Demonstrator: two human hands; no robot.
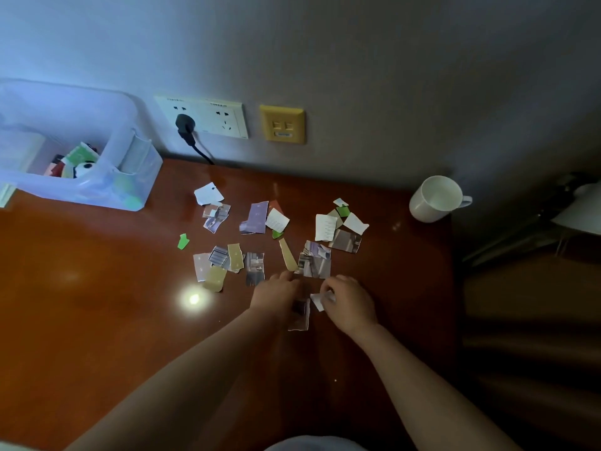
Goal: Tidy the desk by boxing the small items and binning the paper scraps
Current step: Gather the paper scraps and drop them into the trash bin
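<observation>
A clear plastic box [138,177] sits at the far left of a glossy reddish-brown counter [97,320], against the wall. Inside it lie small items [79,162], among them something green and something black and white; they are too blurred to name. To its right on the wall is a white socket plate [211,117] with a black plug [184,124] in it, then a yellow socket plate [282,124].

Below these, torn paper scraps [257,218] lie scattered across the middle of the counter: white, purple, tan and printed pieces, some overlapping. One green scrap [183,241] lies alone at the left edge of the spread. A bright spot of light reflects off the counter nearby.

Two bare forearms reach in from the bottom. The left hand [276,296] is palm down at the near edge of the scraps, its fingers bent onto the counter. A dark printed scrap [300,317] lies just at its thumb side, but whether the hand grips it cannot be told. Close beside it, the right hand [349,302] has curled fingers pinching a white scrap [320,301].

A white mug [434,198] stands at the far right corner of the counter, well apart from the scraps.
</observation>
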